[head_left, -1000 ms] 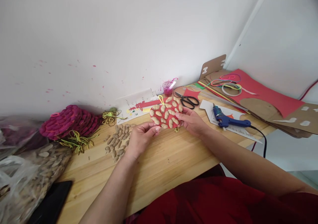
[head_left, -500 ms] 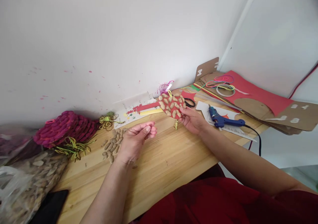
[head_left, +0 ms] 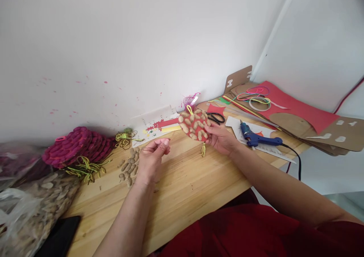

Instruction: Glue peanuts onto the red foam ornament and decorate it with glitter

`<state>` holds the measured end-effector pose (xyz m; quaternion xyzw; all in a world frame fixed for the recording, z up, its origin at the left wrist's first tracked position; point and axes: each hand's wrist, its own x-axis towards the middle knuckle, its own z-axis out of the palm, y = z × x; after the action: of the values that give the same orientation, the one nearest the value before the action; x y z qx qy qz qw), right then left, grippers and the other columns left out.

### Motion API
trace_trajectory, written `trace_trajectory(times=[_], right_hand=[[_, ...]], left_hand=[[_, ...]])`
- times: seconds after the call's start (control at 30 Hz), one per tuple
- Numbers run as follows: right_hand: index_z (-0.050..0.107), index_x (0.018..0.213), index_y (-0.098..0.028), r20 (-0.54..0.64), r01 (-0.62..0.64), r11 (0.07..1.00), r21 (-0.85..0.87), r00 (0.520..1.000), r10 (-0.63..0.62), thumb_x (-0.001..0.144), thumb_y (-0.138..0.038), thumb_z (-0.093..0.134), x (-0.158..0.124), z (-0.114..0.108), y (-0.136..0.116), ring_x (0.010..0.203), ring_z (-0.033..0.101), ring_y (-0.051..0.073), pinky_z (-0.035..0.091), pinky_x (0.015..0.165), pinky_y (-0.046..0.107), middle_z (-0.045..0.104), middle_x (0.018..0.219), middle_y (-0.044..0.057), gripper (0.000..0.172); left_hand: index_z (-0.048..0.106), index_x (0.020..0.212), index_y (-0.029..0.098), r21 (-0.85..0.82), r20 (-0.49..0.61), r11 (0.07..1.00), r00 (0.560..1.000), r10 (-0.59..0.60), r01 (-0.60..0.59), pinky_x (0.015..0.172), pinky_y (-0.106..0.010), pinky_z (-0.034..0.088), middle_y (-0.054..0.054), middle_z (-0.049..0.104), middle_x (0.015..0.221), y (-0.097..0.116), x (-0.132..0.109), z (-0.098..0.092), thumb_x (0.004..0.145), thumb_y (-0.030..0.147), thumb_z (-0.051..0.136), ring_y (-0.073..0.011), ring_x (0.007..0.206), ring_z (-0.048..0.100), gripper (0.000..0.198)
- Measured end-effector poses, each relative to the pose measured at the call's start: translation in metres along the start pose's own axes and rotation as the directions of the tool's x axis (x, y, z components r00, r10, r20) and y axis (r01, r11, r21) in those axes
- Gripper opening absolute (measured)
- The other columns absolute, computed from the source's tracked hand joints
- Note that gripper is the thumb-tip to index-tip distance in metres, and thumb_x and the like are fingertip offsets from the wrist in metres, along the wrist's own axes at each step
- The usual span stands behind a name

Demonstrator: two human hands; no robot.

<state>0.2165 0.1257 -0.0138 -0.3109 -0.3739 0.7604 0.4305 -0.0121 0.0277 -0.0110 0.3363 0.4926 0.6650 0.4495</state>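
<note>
A red disc ornament (head_left: 196,125) covered with glued-on peanuts is in my right hand (head_left: 222,138), gripped at its right edge between thumb and fingers above the table. A yellow loop (head_left: 190,109) sticks up from its top and a yellow-green tassel (head_left: 203,150) hangs below. To the left, my left hand (head_left: 152,156) hovers with thumb and fingers pinched together, apart from the disc; whatever lies between the fingertips, if anything, is too small to make out. Loose peanuts (head_left: 129,168) lie on the table just left of that hand.
A blue glue gun (head_left: 260,138) rests on white paper at right, near black-handled scissors (head_left: 216,118). Behind are cardboard and red sheets (head_left: 298,103) with colored cord. At left stand stacked purple discs (head_left: 75,147), a plastic bag of peanuts (head_left: 42,207) and a black flat object (head_left: 61,234).
The peanut disc has tilted and shifted slightly left and down in my right hand. My left hand has drawn a little left, its fingers curled closer together.
</note>
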Motion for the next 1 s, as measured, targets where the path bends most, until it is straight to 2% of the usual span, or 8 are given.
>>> trace_trajectory(times=[0.1,0.3,0.43,0.53,0.63,0.7,0.77,1.0], right_hand=[[0.058,0.097,-0.019,-0.078,-0.012,0.958,-0.287,0.997,-0.011,0.075,-0.028,0.082,0.003,-0.001,0.008,0.054,0.064,0.011,0.052,0.045,0.021,0.070,0.073,-0.001,0.033],[0.050,0.124,-0.021,-0.127,0.055,0.723,-0.688,0.973,-0.195,0.079,-0.025,0.074,0.010,-0.006,0.021,0.058,0.064,0.016,0.054,0.051,0.028,0.069,0.082,0.001,0.051],[0.056,0.128,-0.014,0.029,0.213,0.299,-0.930,0.855,-0.518,0.080,-0.025,0.070,0.004,-0.002,0.021,0.096,0.069,0.027,0.056,0.087,0.047,0.066,0.124,0.019,0.051],[0.071,0.112,-0.013,0.282,0.371,0.018,-0.928,0.735,-0.616,0.082,-0.026,0.070,-0.007,0.018,0.015,0.117,0.061,0.034,0.044,0.105,0.053,0.069,0.122,0.020,0.032],[0.077,0.090,-0.018,0.388,0.509,0.133,-0.851,0.777,-0.496,0.089,-0.030,0.066,-0.016,0.052,0.006,0.093,0.068,0.023,0.050,0.091,0.038,0.077,0.092,0.008,0.016],[0.077,0.082,-0.018,0.341,0.456,0.314,-0.833,0.869,-0.359,0.093,-0.036,0.063,-0.016,0.074,0.002,0.072,0.066,0.016,0.049,0.069,0.028,0.074,0.077,0.004,0.025],[0.077,0.080,-0.018,0.266,0.384,0.416,-0.824,0.911,-0.314,0.091,-0.044,0.067,-0.013,0.089,0.000,0.062,0.061,0.013,0.043,0.058,0.025,0.071,0.067,0.002,0.030],[0.070,0.067,-0.018,0.186,0.320,0.599,-0.734,0.943,-0.275,0.085,-0.046,0.071,0.009,0.089,0.015,0.051,0.052,0.011,0.034,0.048,0.023,0.062,0.056,0.000,0.034]], left_hand=[[0.081,0.093,0.019,-0.142,-0.041,0.990,0.999,-0.001,-0.005,0.070,-0.018,0.056,-0.002,0.076,0.080,0.005,-0.002,0.003,0.065,0.035,0.093,-0.0069,0.067,0.065,0.034],[0.080,0.104,0.019,-0.258,0.003,0.963,0.997,-0.078,0.076,0.080,-0.023,0.060,-0.007,0.080,0.096,0.012,-0.005,0.004,0.065,0.029,0.093,-0.0140,0.083,0.074,0.043],[0.079,0.106,0.021,-0.291,0.051,0.951,0.994,-0.095,0.106,0.083,-0.025,0.060,-0.008,0.080,0.104,0.014,-0.007,0.005,0.067,0.030,0.092,-0.0171,0.091,0.075,0.043],[0.079,0.108,0.022,-0.297,0.077,0.946,0.991,-0.110,0.128,0.082,-0.024,0.060,-0.008,0.080,0.107,0.014,-0.009,0.006,0.068,0.031,0.091,-0.0164,0.092,0.075,0.043],[0.079,0.110,0.024,-0.272,0.081,0.954,0.991,-0.110,0.128,0.073,-0.019,0.057,-0.007,0.079,0.108,0.013,-0.010,0.007,0.070,0.031,0.090,-0.0119,0.084,0.072,0.042],[0.079,0.111,0.025,-0.245,0.076,0.964,0.994,-0.084,0.100,0.069,-0.017,0.055,-0.006,0.079,0.104,0.013,-0.010,0.007,0.070,0.032,0.090,-0.0097,0.079,0.069,0.043],[0.078,0.111,0.025,-0.207,0.064,0.977,0.997,-0.047,0.059,0.069,-0.017,0.053,-0.004,0.079,0.100,0.013,-0.010,0.007,0.071,0.033,0.089,-0.0090,0.078,0.067,0.043],[0.077,0.116,0.028,0.029,0.022,0.997,0.997,0.073,-0.074,0.079,-0.023,0.051,-0.004,0.078,0.104,0.004,-0.007,0.002,0.081,0.040,0.080,-0.0132,0.090,0.067,0.037]])
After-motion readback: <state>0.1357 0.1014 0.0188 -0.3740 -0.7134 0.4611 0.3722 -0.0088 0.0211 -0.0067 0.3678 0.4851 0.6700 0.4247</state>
